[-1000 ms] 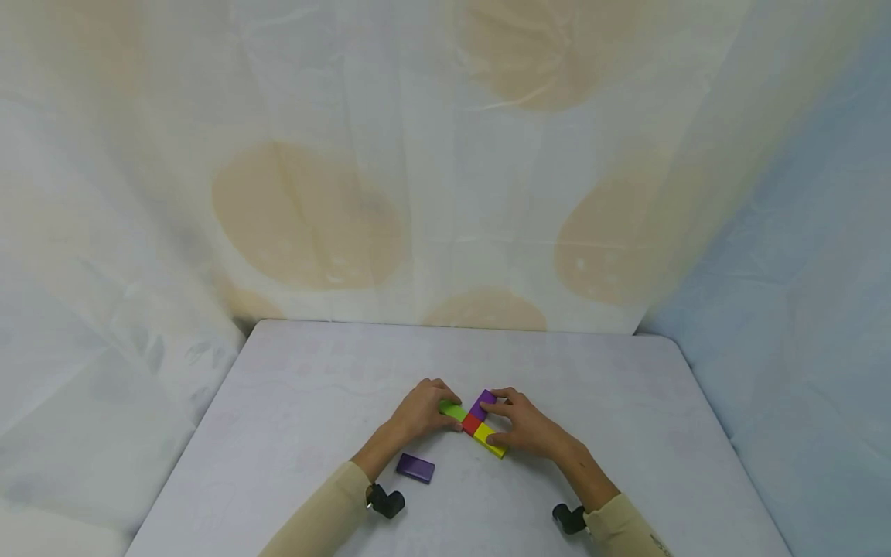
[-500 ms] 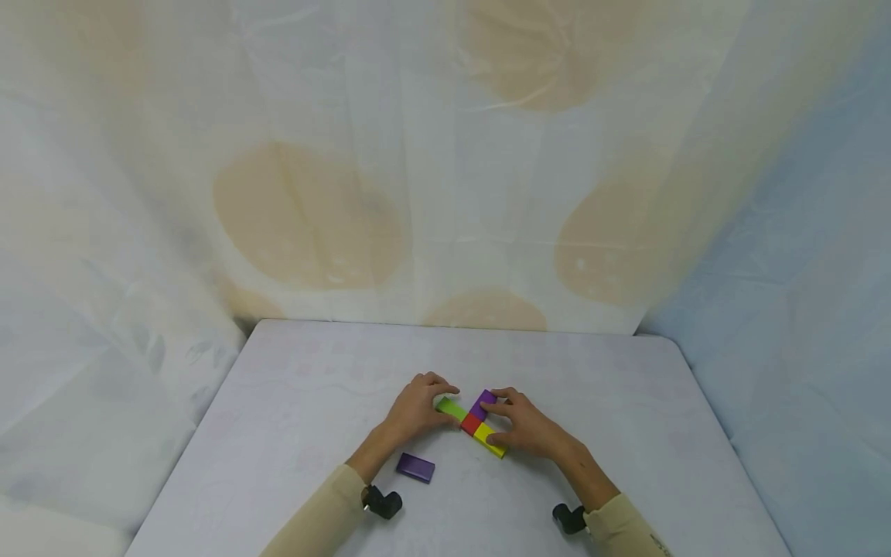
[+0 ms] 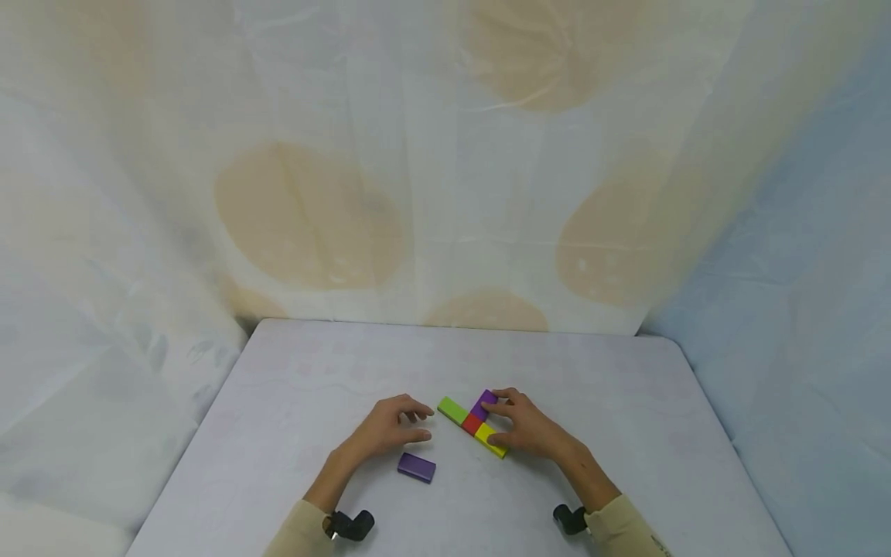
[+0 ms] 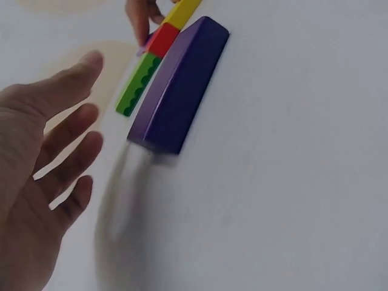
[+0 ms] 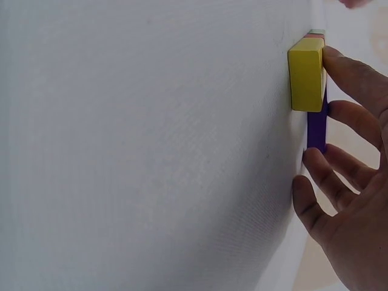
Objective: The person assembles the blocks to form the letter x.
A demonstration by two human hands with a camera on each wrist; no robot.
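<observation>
A flat row of green, red and yellow blocks lies on the pale table, with a purple block set against the red one. My right hand holds this cluster, thumb on the yellow block and fingers on the purple block. My left hand hovers with relaxed fingers and holds nothing, just left of the green block. A loose purple block lies below it, large in the left wrist view.
Draped pale cloth with tan patches rises behind the table and at both sides. Black wrist cameras sit at the cuffs of beige sleeves near the front edge.
My left hand has let go of the green block's end and drawn back left and toward me. The right hand and the joined blocks have stayed put.
</observation>
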